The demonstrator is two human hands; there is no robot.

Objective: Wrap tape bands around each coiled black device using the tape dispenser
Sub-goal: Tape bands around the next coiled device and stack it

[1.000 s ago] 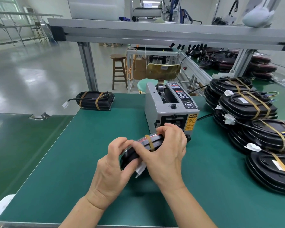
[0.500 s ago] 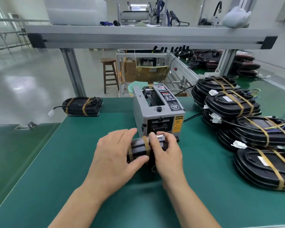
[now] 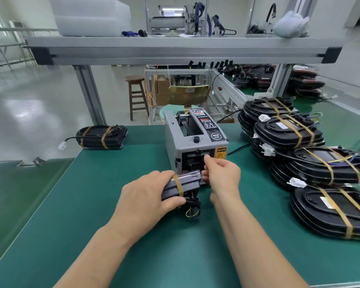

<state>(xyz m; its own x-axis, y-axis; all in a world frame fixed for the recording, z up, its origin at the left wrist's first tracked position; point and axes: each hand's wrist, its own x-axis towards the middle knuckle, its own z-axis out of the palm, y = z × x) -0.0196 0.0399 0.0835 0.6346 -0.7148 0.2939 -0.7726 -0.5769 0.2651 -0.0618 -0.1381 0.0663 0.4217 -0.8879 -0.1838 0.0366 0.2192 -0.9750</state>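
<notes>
- Nearest, in front of the tape dispenser point(image 3: 195, 145), low over the green table point(image 3: 92, 204): left hand point(image 3: 146, 201), with fingers and thumb wrapped around the coiled black device point(image 3: 190, 180) and gripping it firmly.
- Just before the front face of the dispenser: this same device, tilted, with one tan tape band point(image 3: 178, 183) around its left part and loose wire ends point(image 3: 192, 210) hanging below it.
- At the front outlet of the dispenser, to the right of the device: right hand point(image 3: 222, 173), fingers curled, thumb and forefinger brought together at the slot. Not possible to tell whether a tape strip is between them.
- To the right of the dispenser: pile of banded black devices point(image 3: 299, 142), with two tan bands and a white connector on each one that shows clearly.
- To the left of the dispenser, well apart, near the far table edge: single banded device point(image 3: 101, 137), lying flat.
- Behind the dispenser, on the floor: wooden stool point(image 3: 136, 94). Above it, an aluminium beam point(image 3: 175, 48).
</notes>
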